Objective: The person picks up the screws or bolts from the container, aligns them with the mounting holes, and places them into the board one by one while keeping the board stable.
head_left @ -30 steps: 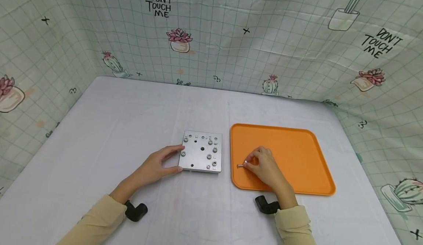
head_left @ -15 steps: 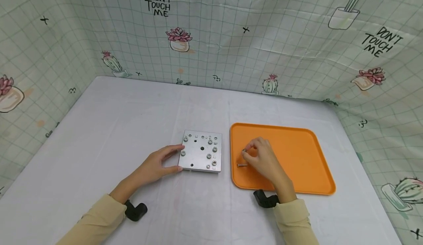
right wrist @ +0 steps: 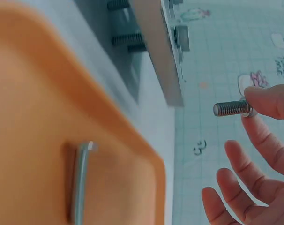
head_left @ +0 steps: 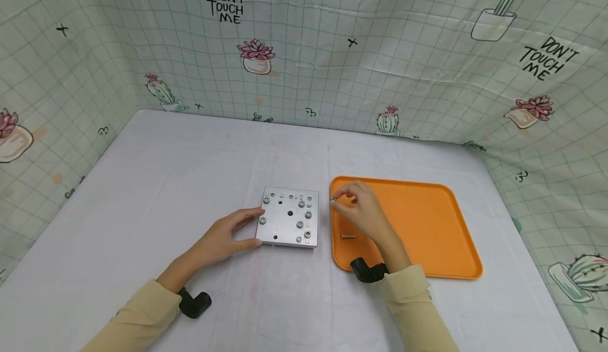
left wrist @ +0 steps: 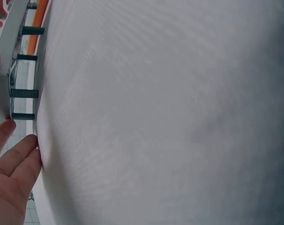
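metal bolt [right wrist: 232, 108] pinched by right hand [head_left: 364, 212], apparently mid-transfer; left hand [head_left: 223, 239], fingers [head_left: 247, 213] apart, braces plate [head_left: 282, 226]; next likely calls for aligning.

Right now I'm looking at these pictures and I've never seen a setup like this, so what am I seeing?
There's no machine here, just one person's bare hands. The wide picture comes from a camera worn on the head, looking down; the other two come from each wrist. On the white-covered table are a metal plate, with screws poking out underneath, and an orange tray. The left hand touches the plate's edge. The right hand pinches a small screw; another screw lies in the tray.
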{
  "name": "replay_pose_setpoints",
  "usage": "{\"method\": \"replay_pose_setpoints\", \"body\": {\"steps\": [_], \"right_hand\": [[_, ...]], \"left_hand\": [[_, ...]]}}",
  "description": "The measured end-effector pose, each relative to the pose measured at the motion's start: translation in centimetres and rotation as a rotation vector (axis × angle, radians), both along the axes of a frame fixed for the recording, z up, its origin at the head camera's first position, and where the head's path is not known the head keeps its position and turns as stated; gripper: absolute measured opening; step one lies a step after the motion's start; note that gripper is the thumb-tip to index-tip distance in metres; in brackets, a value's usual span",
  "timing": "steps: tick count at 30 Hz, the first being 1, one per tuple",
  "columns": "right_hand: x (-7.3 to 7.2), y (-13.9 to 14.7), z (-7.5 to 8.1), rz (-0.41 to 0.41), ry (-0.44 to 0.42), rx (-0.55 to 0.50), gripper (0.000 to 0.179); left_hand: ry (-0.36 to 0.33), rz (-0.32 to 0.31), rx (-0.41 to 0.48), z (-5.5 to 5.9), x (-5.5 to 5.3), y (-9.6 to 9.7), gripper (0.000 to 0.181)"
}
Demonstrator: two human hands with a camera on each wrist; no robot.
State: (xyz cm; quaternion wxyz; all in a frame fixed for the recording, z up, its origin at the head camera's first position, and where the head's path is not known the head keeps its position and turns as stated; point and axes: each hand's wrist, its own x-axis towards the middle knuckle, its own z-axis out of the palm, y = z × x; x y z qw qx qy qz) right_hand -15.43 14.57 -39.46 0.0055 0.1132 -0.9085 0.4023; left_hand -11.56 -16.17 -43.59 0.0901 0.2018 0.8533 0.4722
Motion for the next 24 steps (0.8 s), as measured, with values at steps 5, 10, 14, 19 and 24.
{"method": "replay_pose_setpoints", "body": {"steps": [5,10,14,19,24], "right_hand": [[-0.9,-1.2,-0.3,0.017,0.002,-0.08,0.015],[-1.7,-2.3,-0.8,0.003,-0.043,-0.134,0.017],[-2.1,-3.0,-1.3,-0.011,-0.069,-0.153,0.018],[-2.2,-3.5,-1.8,-0.025,-0.069,-0.142,0.019],[-2.2,-3.7,-2.1,-0.031,-0.072,-0.142,0.02]], "left_hand": [[-0.016,0.004,0.008,0.0,0.0,-0.1,0.062],[-0.016,-0.002,0.015,-0.1,0.0,-0.1,0.062],[-0.01,-0.004,0.011,-0.3,-0.1,-0.1,0.061],[-0.006,-0.008,0.014,-0.4,-0.2,-0.1,0.062],[-0.007,-0.006,0.009,-0.3,-0.1,-0.1,0.062]]}}
